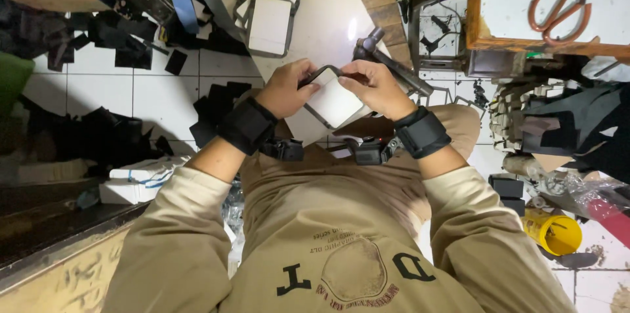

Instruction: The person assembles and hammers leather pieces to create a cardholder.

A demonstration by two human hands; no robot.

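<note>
Currently both hands grip one white card with a dark frame (333, 100) over the lap, at the near edge of the white board (328, 24): left hand (287, 88) fingers closed on its left side, right hand (374, 86) pinching the top right corner. Frame looks partly fitted, so one piece in progress. Farther, at the board's far-left corner, a stack of about three or four framed cards (269, 11). One hammer (387, 57) at the right edge; one pair of orange scissors (558, 8) on the far bench.

Both hands at centre over the board (328, 21): left hand (283, 88) and right hand (375, 88) grip one frame (333, 100) from opposite sides. Frame stack (268, 6) on board, far of hands. Hammer (387, 60) just right. Scissors (559, 4) on far-right tray (482, 4). Can (552, 231) near right.
</note>
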